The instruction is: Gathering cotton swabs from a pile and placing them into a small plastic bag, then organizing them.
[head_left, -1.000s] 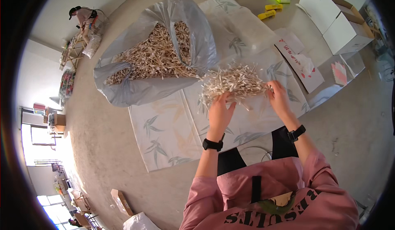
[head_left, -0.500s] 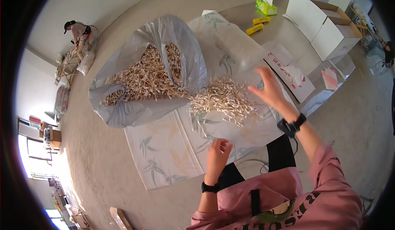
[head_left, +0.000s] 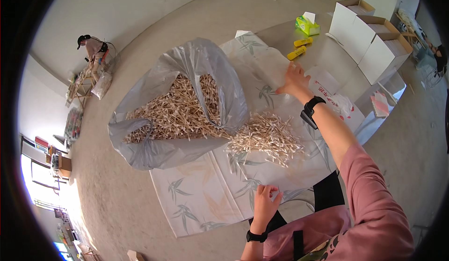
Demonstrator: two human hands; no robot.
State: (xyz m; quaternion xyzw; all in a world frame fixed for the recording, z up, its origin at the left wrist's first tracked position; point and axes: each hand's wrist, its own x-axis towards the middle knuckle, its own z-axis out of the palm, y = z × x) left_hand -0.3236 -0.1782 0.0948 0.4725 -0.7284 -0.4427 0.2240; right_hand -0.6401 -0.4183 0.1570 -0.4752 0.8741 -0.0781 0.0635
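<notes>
A large grey plastic bag [head_left: 135, 151] lies open on the table, filled with cotton swabs [head_left: 180, 107]. Beside its mouth a loose pile of cotton swabs [head_left: 269, 137] spreads over the leaf-patterned tablecloth [head_left: 187, 209]. My right hand [head_left: 295, 81] reaches past the pile, fingers spread, over or on a clear plastic sheet [head_left: 269, 67]; I cannot tell whether it touches. Near the table's front edge, my left hand [head_left: 266, 202] is closed with curled fingers. Whatever it may hold is hidden. A few single swabs lie between this hand and the pile.
Yellow tubes [head_left: 297, 53] and a green tissue pack [head_left: 307, 25] lie at the far side. White open boxes [head_left: 369, 41] stand at the far right, near a printed white carton [head_left: 348, 114] and a pink-and-white packet [head_left: 380, 104]. Another person [head_left: 93, 50] works far left.
My right hand has moved away from beside the pile to the far part of the table. The whole view has shifted, so the table appears lower. My left hand stays near the front edge.
</notes>
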